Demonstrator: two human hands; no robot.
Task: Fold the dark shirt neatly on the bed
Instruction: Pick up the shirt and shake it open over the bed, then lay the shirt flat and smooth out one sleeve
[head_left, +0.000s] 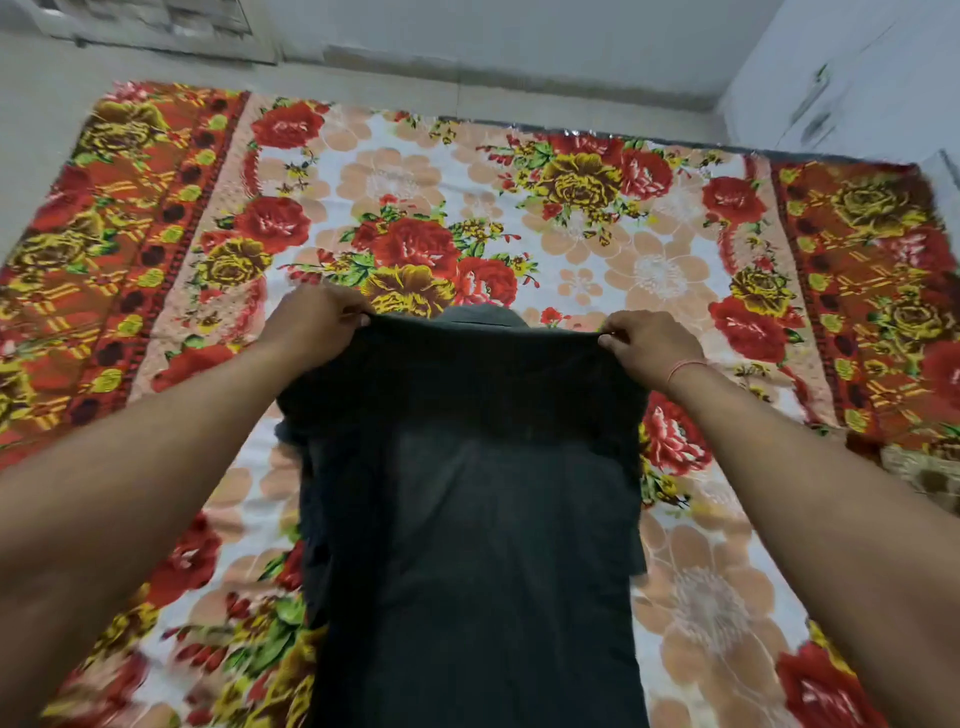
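Observation:
The dark shirt (467, 509) hangs in front of me over the bed (519, 218), which wears a floral red, yellow and peach cover. The shirt's body drops straight down toward the bottom of the view; its grey collar peeks above the top edge. My left hand (311, 325) pinches the top left shoulder corner. My right hand (652, 345), with a thin red thread at the wrist, pinches the top right corner. The cloth is stretched taut between the two hands. The sleeves look tucked behind the sides.
The bed cover spreads wide on both sides and beyond the shirt. A pale wall (467, 47) runs behind the bed, and a white cupboard (857, 78) stands at the far right. A brown patterned cloth (924, 478) lies at the right edge.

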